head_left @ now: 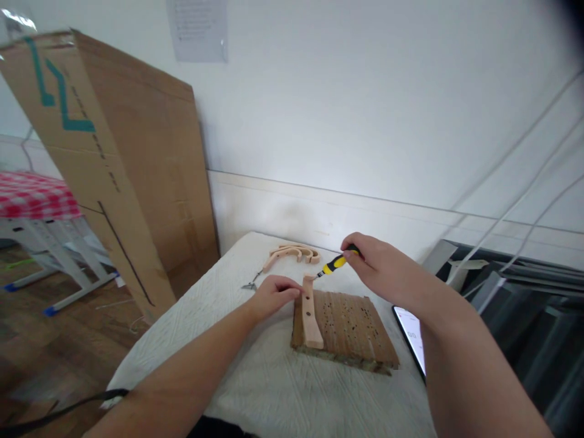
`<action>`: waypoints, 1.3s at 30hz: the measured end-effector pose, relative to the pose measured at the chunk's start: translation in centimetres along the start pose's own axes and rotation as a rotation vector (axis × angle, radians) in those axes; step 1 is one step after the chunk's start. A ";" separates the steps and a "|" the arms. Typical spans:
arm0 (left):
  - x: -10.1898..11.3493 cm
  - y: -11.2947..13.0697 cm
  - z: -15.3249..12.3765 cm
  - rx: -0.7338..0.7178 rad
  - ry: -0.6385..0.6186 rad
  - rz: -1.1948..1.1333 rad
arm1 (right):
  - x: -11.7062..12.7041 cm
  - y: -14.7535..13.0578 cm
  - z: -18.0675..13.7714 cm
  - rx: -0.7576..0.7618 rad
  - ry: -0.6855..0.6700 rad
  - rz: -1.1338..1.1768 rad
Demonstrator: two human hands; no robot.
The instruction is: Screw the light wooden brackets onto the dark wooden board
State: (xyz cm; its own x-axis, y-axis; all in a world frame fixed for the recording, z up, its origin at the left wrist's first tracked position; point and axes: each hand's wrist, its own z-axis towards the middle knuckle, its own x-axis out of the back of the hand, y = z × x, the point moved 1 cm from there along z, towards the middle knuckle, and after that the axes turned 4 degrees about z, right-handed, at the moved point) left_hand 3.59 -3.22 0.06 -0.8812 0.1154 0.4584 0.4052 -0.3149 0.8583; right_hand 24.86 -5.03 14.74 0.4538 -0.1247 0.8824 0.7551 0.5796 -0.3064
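My right hand [374, 261] is wrapped round the black and yellow handle of a screwdriver [335, 263]. The screwdriver slants down to the left, its tip near the upper end of a pale wooden hook [311, 325]. Two dark spots, holes or screw heads, show along that hook, which lies on a brown wooden board [349, 322] pitted with many small holes. At the hook's left edge, my left hand [276, 296] has its fingers closed together against the wood. Several similar curved wooden hooks [296, 250] and a small heap of dark screws [249, 286] lie behind.
A white cloth [255, 377] covers the table. The phone [410, 337] lies at the right, partly behind my forearm. A tall cardboard box [150, 152] stands left, against the white wall [365, 109]. Dark grey panels [524, 328] and cables lie to the right.
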 end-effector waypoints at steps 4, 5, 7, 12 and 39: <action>0.7 -0.6 0.4 0.056 0.246 0.110 | 0.0 1.0 -0.9 -0.088 0.086 0.091; 0.7 -0.7 0.5 0.056 0.262 0.121 | -0.3 1.4 -1.3 -0.120 0.113 0.127; 0.7 -1.0 0.8 0.041 0.263 0.126 | -1.5 2.3 -2.2 -0.207 0.202 0.225; -0.2 -2.2 1.2 0.013 0.194 -0.028 | -6.6 5.7 -4.6 -0.403 0.375 0.364; -0.3 -1.0 0.8 -0.142 -0.109 0.284 | -12.2 8.5 -5.1 -0.596 0.463 0.961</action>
State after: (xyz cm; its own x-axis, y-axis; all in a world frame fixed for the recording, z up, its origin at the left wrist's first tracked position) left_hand 3.59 -2.17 -0.77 -0.7037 0.1025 0.7031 0.5860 -0.4759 0.6558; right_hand 28.16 -2.63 -0.45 0.9804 -0.1941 0.0337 0.0635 0.1492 -0.9868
